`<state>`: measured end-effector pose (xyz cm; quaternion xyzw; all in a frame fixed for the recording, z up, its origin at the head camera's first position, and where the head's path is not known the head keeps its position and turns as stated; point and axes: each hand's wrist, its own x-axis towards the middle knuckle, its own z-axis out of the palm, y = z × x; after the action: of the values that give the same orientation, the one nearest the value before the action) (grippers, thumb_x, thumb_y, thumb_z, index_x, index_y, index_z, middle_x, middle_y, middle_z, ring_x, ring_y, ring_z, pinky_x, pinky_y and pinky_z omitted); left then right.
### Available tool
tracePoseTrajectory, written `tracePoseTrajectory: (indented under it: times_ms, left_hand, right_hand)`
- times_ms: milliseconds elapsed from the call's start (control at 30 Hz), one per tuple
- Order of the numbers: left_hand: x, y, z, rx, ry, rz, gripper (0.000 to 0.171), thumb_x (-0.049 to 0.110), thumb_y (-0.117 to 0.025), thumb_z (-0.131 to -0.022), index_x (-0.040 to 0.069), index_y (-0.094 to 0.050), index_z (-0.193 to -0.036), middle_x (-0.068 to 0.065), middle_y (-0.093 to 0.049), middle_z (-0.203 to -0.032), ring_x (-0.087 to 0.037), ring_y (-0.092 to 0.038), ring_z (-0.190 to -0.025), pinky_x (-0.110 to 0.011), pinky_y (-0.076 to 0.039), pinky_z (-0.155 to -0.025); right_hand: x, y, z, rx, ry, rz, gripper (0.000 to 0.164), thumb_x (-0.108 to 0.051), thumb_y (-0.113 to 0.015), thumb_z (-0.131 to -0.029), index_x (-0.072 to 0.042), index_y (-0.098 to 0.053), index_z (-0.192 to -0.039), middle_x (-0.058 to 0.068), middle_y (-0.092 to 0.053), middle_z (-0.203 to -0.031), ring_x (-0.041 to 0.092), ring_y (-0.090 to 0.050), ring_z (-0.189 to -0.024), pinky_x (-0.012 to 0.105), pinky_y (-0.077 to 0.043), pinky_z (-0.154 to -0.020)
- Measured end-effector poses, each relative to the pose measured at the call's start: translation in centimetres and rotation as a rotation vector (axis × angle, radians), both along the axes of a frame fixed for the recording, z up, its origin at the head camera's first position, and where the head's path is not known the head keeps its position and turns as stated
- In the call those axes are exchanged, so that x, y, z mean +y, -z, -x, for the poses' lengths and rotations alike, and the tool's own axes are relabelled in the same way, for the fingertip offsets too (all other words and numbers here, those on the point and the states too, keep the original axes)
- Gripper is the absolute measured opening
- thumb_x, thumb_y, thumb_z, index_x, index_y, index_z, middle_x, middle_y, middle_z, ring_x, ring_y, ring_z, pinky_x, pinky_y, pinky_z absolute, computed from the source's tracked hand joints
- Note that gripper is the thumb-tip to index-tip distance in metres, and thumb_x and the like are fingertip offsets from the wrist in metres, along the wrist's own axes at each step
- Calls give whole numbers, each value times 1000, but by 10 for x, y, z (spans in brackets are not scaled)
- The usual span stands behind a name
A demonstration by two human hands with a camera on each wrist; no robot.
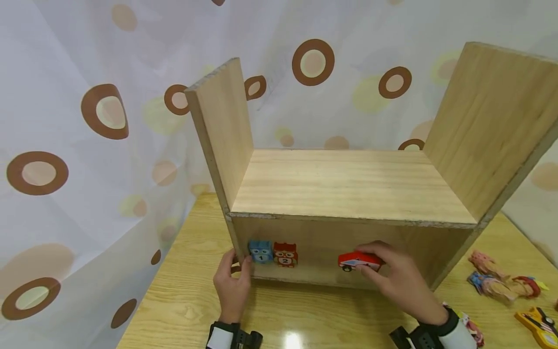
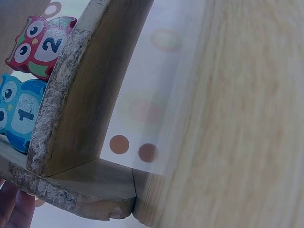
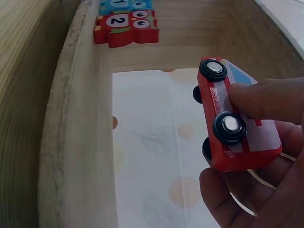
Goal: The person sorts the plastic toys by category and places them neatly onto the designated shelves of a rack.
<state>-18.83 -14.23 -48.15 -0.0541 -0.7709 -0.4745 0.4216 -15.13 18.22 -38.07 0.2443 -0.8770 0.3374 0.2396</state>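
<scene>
My right hand (image 1: 398,276) pinches a red toy car (image 1: 360,261) with black wheels, inside the lower compartment of a wooden shelf (image 1: 353,182). In the right wrist view, the thumb lies along the side of the car (image 3: 237,116) and fingers curl round its far end. My left hand (image 1: 233,286) grips the shelf's left side panel near the bottom, thumb on the front edge. Just right of that thumb stand a blue owl block (image 1: 261,252) marked 1 and a red owl block (image 1: 285,255) marked 2, side by side on the lower board.
The shelf stands on a wooden table (image 1: 174,271) before a patterned cloth (image 1: 144,72). Right of it lie several small doll-like figures (image 1: 501,283) and a yellow toy (image 1: 538,327). The shelf's side panels rise high on both sides of the upper board.
</scene>
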Motion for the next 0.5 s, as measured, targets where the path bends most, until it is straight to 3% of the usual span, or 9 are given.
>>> tracePoseTrajectory:
  times_ms: [167,500]
  left_hand:
    - [0,2,1,4,-4,3,26,-1,-72,-84,3,-70,-110,-13,-73,-102,-19,-69,-84,-20,-55,-64]
    - [-1,1,1,7,7,-12,27,0,-72,-85,5,-70,-111,-11,-74,-103,-20,-69,-83,-20,-56,-64]
  right_hand:
    - [-11,6,10,-16,13,-12,37,-5,-85,-73,-12,-72,-106,-1,-73,-97,-1,-62,-80,19,-52,-62]
    - [-33,14,23,-188,8,-25,30,-4,-79,-80,-8,-71,-110,2,-71,-100,8,-65,-84,20,-53,-65]
